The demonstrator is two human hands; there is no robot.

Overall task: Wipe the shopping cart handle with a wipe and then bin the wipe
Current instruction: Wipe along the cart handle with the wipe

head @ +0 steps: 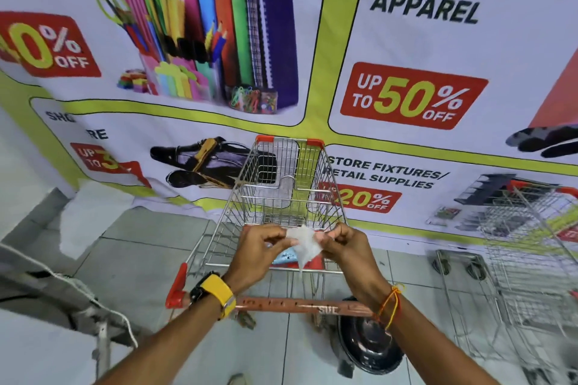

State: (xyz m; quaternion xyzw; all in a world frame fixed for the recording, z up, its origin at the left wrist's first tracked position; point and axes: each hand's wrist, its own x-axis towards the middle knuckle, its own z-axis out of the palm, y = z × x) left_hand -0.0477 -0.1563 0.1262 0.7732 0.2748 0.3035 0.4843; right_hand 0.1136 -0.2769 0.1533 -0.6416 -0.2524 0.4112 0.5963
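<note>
A white wipe [302, 241] is stretched between both hands above the cart's seat area. My left hand [259, 251] pinches its left edge and my right hand [345, 247] pinches its right edge. Below my wrists runs the worn red handle [300, 305] of a wire shopping cart [281, 184], untouched by either hand. A blue and red packet [286, 258] lies in the cart just under the wipe. A black round bin [367, 344] with a dark lid stands on the floor under the right end of the handle.
A second wire cart [528, 241] stands to the right. A printed sale banner [406, 72] covers the wall right behind the cart. A grey ledge with a white cord [62, 281] is at the left. The floor is pale tile.
</note>
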